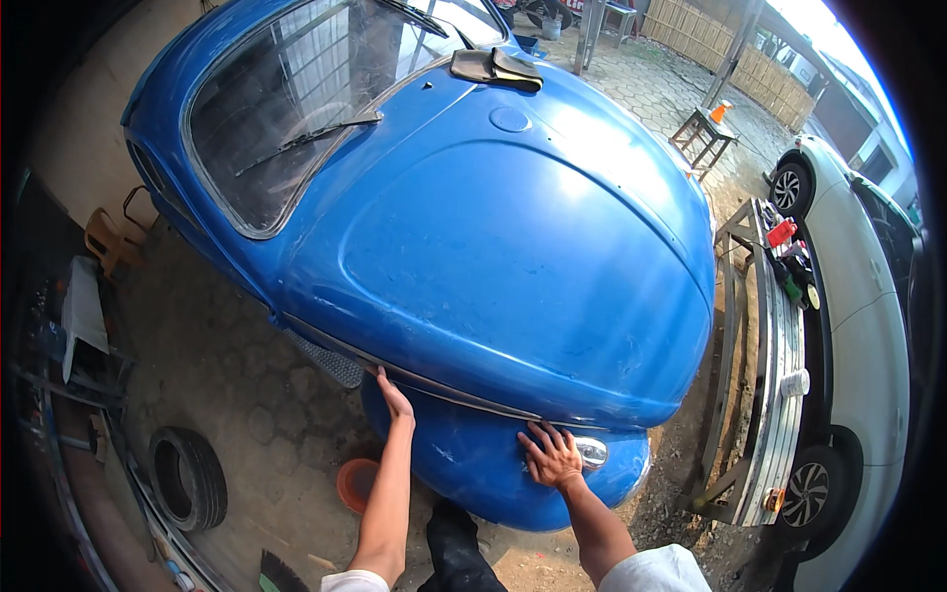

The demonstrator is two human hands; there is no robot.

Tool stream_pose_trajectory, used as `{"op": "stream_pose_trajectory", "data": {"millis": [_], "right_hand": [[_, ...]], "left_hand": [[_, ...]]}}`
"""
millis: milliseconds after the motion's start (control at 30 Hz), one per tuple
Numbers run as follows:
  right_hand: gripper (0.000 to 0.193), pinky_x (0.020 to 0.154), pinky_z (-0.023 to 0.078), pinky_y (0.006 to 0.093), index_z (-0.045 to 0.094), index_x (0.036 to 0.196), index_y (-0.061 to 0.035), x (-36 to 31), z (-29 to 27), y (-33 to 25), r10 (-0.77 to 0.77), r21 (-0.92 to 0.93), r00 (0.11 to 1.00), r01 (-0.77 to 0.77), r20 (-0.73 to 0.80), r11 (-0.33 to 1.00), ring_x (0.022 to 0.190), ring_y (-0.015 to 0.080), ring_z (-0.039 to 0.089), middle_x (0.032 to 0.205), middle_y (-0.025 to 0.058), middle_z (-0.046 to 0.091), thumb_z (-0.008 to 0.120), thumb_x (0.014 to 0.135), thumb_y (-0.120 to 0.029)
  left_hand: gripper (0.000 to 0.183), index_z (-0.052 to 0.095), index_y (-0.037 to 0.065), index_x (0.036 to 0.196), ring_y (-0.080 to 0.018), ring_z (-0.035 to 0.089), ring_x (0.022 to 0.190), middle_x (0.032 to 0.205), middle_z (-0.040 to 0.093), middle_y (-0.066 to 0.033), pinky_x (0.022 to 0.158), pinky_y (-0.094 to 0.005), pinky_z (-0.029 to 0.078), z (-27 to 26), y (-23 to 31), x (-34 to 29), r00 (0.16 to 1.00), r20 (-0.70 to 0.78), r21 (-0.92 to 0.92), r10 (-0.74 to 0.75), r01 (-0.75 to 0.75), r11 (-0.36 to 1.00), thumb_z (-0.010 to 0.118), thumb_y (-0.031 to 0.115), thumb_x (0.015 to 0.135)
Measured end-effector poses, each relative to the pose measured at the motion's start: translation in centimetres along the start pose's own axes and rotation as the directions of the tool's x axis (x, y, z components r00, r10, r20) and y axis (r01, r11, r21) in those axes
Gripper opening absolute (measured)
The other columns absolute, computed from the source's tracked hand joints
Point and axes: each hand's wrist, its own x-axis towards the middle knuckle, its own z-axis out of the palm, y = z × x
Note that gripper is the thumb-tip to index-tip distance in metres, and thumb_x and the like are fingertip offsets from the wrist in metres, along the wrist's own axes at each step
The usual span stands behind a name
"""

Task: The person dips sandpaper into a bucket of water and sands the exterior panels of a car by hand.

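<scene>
A rounded blue car (513, 237) fills the middle of the view. My right hand (552, 457) lies on the blue fender (464, 464) with its fingers spread, just left of a small chrome-rimmed lamp (592, 452). My left hand (395, 397) reaches to the seam between the fender and the front lid, its fingers stretched out against the thin strip (459, 397) there. Neither hand holds anything that I can see. A folded dark cloth (496, 69) rests on the car near the windshield (296, 109).
A tyre (187, 479) and an orange-brown basin (357, 483) sit on the paved floor at left. To the right, a long bench (755, 395) carries bottles and a power tool. Beyond it stands a white car (868, 316). A stool (705, 138) holds an orange container.
</scene>
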Motion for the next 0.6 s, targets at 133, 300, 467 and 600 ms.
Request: {"op": "stream_pose_trajectory", "data": {"millis": [133,300,467,600], "right_hand": [[0.056,0.101,0.039,0.0531,0.052,0.138,-0.0326,-0.8,0.5,1.1,0.026,-0.012,0.999,-0.026,0.019,1.0,0.135,0.0225,0.043,0.146,-0.0005,0.047,0.059,0.083,-0.035],[0.051,0.104,0.036,0.0503,0.056,0.135,-0.0298,0.4,0.5,-0.3,-0.017,0.044,0.999,0.019,-0.049,0.999,0.132,0.0241,0.045,0.141,0.001,0.051,0.059,0.084,-0.032],[0.057,0.102,0.037,0.0526,0.05,0.139,-0.0316,-1.0,0.4,1.3,0.012,-0.008,1.0,-0.012,0.017,1.0,0.135,0.0238,0.043,0.147,0.0003,0.046,0.06,0.083,-0.035],[0.057,0.102,0.038,0.0532,0.051,0.138,-0.0315,-0.6,1.0,1.0,-0.003,0.016,1.0,0.003,-0.019,1.0,0.134,0.0241,0.044,0.147,0.0003,0.046,0.061,0.082,-0.035]], "left_hand": [[0.069,0.0,0.002,0.155,-0.0177,-0.005,0.151,0.165,-0.004,-0.0064,0.121,-0.0323,-0.003,2.4,-4.1,-5.7,0.955,0.212,-0.047,0.206,-0.201,0.978,0.033,0.034,0.103],[0.073,-0.006,0.005,0.155,-0.018,-0.008,0.151,0.164,-0.011,-0.0071,0.12,-0.0326,-0.005,-3.1,-2.3,2.7,0.993,0.101,-0.03,0.055,-0.052,0.998,0.029,0.043,0.104],[0.069,-0.001,0.004,0.156,-0.0179,-0.005,0.151,0.165,-0.003,-0.0068,0.12,-0.0322,-0.004,2.1,-3.5,-4.9,0.977,0.206,-0.001,0.058,-0.059,0.998,0.03,0.037,0.103],[0.064,0.009,0.004,0.153,-0.0215,0.002,0.148,0.161,0.003,-0.0094,0.118,-0.0342,0.004,-3.2,-6.2,-1.6,0.958,0.269,0.142,0.099,-0.141,0.98,0.031,0.036,0.103]]}}
